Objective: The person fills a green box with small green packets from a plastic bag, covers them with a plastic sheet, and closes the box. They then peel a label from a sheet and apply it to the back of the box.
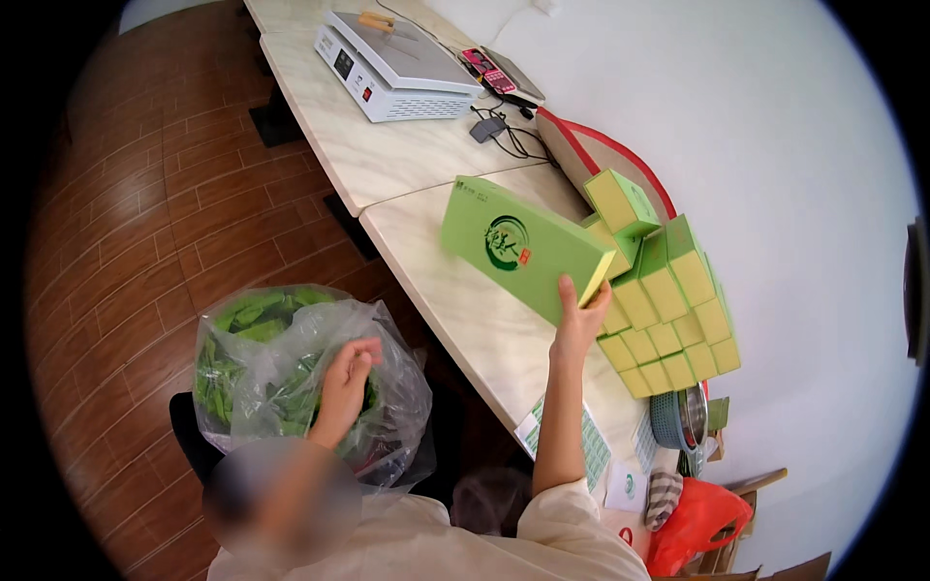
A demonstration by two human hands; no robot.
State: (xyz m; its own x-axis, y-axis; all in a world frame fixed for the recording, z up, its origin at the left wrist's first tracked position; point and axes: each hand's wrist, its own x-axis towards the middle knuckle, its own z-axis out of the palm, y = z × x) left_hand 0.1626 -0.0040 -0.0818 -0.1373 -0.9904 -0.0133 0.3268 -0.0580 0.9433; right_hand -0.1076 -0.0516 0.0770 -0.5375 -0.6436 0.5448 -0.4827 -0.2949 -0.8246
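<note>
My right hand (pixel 578 321) grips one end of a long green box (pixel 523 252) with yellow-green sides and a dark round emblem. The box is held tilted above the table, near a stack of similar boxes (pixel 664 290). Over a clear plastic bag (pixel 402 407) is my left hand (pixel 346 385), its fingers curled together with nothing visible in them. Many flat green pieces (pixel 257 315) fill the bag; whether they are small packets or leaves I cannot tell. The bag sits low at the left of the table.
A white flat-topped machine (pixel 397 73) stands on the far table (pixel 320 116), with an adapter and cables (pixel 489 129) beside it. Near the wall are a red-trimmed board (pixel 581 145), a blue-grey basket (pixel 668 421) and a red plastic bag (pixel 693 523). Printed sheets lie nearer me.
</note>
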